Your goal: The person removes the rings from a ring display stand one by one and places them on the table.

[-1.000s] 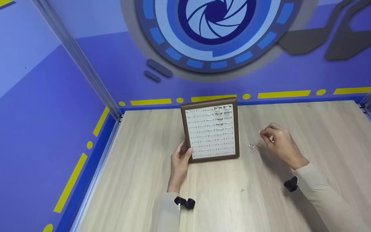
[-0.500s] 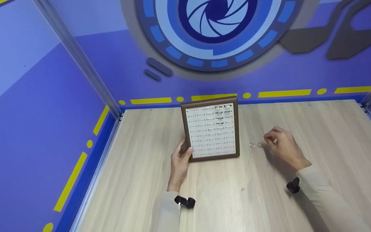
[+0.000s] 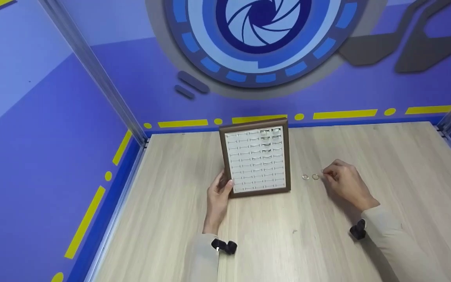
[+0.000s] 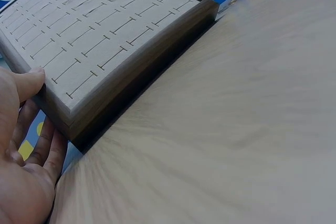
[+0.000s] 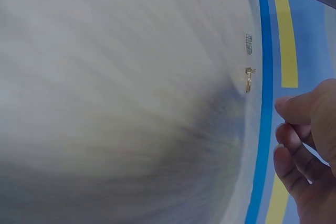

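A brown-framed ring display board [image 3: 257, 160] with a white slotted face stands tilted on the table. My left hand [image 3: 218, 196] grips its lower left edge, the thumb [image 4: 31, 81] on the front and the fingers behind. Several rings [image 3: 265, 138] sit in slots near its top right. On the table to the right of the board lie a silver ring [image 5: 249, 44] and a gold ring [image 5: 249, 80] with a raised top. Just beyond them my right hand [image 3: 345, 181] pinches a small ring [image 3: 322, 171] between thumb and fingertips, mostly hidden in the right wrist view.
The wooden table [image 3: 264, 243] reaches back to a blue patterned wall [image 3: 131, 78] close behind the board. A metal post [image 3: 96, 70] rises at the table's left back corner. Each sleeve carries a black wrist camera [image 3: 358, 230].
My right hand has shifted slightly right and lower, closer to the tabletop beside the two rings. The left hand and the board stay as they were.
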`<state>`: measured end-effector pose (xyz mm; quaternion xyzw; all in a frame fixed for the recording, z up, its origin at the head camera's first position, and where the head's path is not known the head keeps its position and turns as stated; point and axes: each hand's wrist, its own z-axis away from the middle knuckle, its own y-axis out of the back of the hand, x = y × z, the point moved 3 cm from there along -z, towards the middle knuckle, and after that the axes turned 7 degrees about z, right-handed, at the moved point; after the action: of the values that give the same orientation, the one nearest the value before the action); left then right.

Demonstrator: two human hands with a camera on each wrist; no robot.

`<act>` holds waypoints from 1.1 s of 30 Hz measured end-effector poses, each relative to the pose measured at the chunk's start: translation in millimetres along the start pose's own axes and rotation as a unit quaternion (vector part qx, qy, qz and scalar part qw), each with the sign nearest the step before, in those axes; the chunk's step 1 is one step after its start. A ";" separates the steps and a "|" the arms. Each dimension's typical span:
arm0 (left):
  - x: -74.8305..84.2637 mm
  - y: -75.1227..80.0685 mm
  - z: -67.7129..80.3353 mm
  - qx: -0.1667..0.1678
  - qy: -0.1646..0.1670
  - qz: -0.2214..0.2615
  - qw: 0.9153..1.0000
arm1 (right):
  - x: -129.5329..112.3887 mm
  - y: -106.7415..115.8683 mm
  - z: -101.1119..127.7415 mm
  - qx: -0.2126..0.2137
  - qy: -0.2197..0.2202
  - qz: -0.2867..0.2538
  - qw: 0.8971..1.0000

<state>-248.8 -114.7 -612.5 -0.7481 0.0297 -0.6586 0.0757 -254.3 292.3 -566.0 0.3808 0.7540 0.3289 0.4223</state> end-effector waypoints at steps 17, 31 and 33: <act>-0.4 -3.7 0.5 -0.001 0.006 0.013 1.000 | 10.3 -6.6 5.8 -0.044 -0.033 0.012 0.998; -1.0 -0.9 0.1 0.005 0.012 0.011 1.000 | 9.0 -6.7 4.9 -0.052 -0.020 0.014 0.998; -1.0 -0.6 0.1 0.006 0.012 0.011 1.000 | 8.9 -6.8 4.4 -0.055 -0.018 0.013 0.998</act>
<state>-248.8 -114.0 -613.4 -0.7395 0.0350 -0.6666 0.0872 -255.6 297.2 -576.9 0.3731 0.7218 0.3683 0.4519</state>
